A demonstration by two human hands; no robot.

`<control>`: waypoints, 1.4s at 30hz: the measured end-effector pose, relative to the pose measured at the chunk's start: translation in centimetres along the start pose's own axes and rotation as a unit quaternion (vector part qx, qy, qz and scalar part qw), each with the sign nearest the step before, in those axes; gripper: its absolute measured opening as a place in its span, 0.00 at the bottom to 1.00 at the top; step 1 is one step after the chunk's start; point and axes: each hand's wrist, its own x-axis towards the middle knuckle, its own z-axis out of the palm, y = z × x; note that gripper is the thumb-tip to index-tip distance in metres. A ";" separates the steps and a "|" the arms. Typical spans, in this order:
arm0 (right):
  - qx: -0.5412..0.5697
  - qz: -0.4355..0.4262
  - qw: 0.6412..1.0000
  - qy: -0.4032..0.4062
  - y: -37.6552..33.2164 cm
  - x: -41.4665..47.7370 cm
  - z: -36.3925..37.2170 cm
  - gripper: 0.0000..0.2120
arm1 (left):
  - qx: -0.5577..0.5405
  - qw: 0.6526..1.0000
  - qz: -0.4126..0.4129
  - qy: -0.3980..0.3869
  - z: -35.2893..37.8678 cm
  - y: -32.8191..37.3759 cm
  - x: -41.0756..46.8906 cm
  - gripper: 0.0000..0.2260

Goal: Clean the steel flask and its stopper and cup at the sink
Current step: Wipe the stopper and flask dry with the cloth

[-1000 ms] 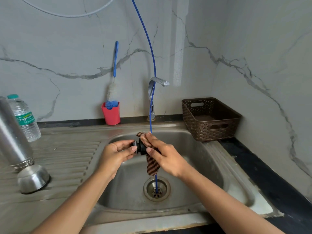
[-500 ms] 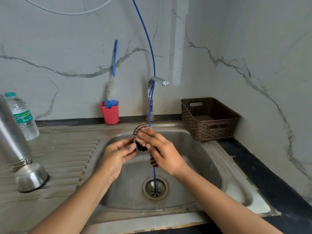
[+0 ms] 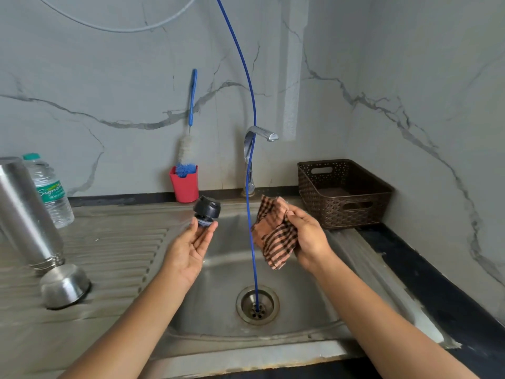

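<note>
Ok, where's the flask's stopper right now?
In the head view, the black stopper is left of centre, pinched by the left hand over the back-left corner of the sink, below the red holder and left of the blue hose.

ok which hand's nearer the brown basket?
Right. The right hand, gripping the cloth, is just left of the basket; the left hand, holding the stopper, is farther left, past the hose.

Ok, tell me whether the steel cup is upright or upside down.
Upside down: the cup rests rim-down on the draining board.

Flask (image 3: 24, 214), cup (image 3: 65, 285), bottle (image 3: 52, 192) on drainboard (image 3: 117, 250)
</note>
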 end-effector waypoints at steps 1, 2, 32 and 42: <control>0.009 0.004 1.000 0.006 -0.2 0.0 -0.1 0.15 | -0.027 1.000 0.006 0.001 0.2 0.4 0.1 0.07; 0.015 0.006 1.000 0.011 -0.3 0.0 -0.2 0.15 | -0.050 0.999 0.014 0.000 0.3 0.7 0.1 0.08; -0.577 -0.488 0.631 -0.174 3.9 -0.9 0.9 0.23 | 0.085 0.996 0.002 0.034 0.7 -2.4 -1.1 0.05; -0.583 -0.514 0.614 -0.140 4.2 -0.7 0.8 0.25 | 0.102 0.994 0.019 0.032 1.0 -3.0 -1.8 0.03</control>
